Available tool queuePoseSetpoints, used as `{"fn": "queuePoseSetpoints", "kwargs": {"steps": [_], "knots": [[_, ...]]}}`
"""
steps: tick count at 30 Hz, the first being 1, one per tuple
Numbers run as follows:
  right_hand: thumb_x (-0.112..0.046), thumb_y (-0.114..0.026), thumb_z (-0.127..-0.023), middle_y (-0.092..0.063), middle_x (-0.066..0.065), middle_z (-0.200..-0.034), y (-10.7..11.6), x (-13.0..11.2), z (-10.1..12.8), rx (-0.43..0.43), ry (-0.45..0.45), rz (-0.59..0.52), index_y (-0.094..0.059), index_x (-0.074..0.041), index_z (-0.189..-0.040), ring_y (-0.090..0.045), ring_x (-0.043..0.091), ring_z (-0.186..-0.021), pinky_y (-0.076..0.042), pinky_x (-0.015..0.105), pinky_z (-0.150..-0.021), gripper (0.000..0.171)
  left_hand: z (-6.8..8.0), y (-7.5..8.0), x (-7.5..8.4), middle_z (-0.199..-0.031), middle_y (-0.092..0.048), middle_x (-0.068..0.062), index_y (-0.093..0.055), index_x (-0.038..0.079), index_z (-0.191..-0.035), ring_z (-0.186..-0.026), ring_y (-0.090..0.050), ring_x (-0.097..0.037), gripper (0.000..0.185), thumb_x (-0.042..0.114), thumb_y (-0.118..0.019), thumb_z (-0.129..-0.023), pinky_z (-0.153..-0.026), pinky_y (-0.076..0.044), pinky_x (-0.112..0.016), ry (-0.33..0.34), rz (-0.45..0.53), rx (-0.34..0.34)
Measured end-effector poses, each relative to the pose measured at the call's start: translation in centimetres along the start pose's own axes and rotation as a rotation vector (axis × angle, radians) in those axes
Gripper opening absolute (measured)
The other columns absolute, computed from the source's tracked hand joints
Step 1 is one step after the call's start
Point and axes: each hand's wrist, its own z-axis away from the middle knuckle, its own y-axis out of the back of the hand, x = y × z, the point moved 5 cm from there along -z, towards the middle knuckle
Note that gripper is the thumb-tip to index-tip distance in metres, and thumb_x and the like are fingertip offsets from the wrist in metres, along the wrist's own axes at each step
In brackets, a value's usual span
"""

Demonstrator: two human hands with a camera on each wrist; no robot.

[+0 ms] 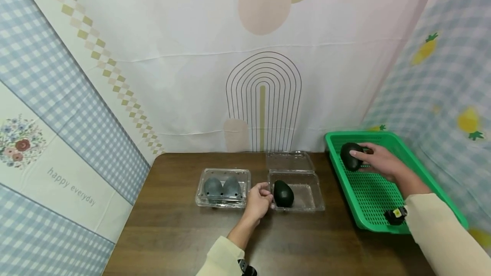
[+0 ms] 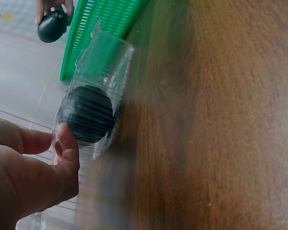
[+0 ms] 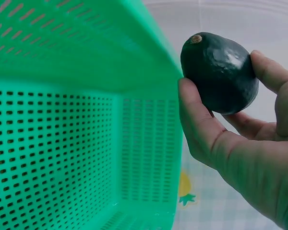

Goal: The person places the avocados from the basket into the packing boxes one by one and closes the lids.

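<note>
We see the right hand [image 1: 377, 160] grasping a dark avocado [image 1: 350, 156] above the green basket [image 1: 368, 195]. Left of the basket, on the worktop [image 1: 176, 233], our left hand [image 1: 258, 201] pinches the edge of an open clear box [image 1: 297, 191] holding another avocado [image 1: 283, 194].

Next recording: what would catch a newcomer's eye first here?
The green basket at the table's right edge stands out, with the right hand holding a dark avocado over it. Mid-table, an open clear box holds another avocado, and the left hand rests at its left rim. Left of that sits a closed box with two avocados inside.
</note>
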Motion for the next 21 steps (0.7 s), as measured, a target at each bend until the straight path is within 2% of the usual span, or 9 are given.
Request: {"fn": "queuePoseSetpoints", "kwargs": {"steps": [9, 16, 21], "knots": [[-0.041, -0.054, -0.107, -0.003, 0.044, -0.16, -2.5, -1.3, 0.4, -0.005, 0.01, 0.015, 0.001, 0.006, -0.162, -0.028, 0.061, -0.143, -0.06, 0.051, -0.1, 0.091, 0.0, -0.1, -0.2, -0.088, -0.058, -0.008, -0.058, -0.013, -0.13, -0.064, -0.058, -0.011, 0.042, -0.015, -0.063, -0.089, -0.056, -0.051, -0.016, 0.008, 0.0, -0.001], [-0.042, -0.054, -0.107, -0.018, 0.042, -0.156, -4.6, -2.3, 0.5, -0.007, 0.037, 0.048, -0.006, 0.007, -0.162, -0.044, 0.056, -0.136, -0.062, 0.051, -0.098, 0.088, -0.1, -0.1, -0.3, -0.088, -0.058, -0.011, -0.058, -0.013, -0.131, -0.066, -0.059, -0.011, 0.043, -0.015, -0.064, -0.088, -0.057, -0.052, -0.016, -0.004, 0.0, -0.005], [-0.04, -0.057, -0.106, -0.015, 0.043, -0.156, -6.5, -2.7, 0.3, -0.013, 0.04, 0.05, -0.008, 0.008, -0.161, -0.052, 0.054, -0.13, -0.062, 0.052, -0.096, 0.088, -0.1, 0.0, -0.2, -0.089, -0.06, -0.013, -0.059, -0.012, -0.13, -0.067, -0.058, -0.009, 0.042, -0.014, -0.064, -0.088, -0.059, -0.053, -0.017, -0.01, -0.014, -0.001]]}}
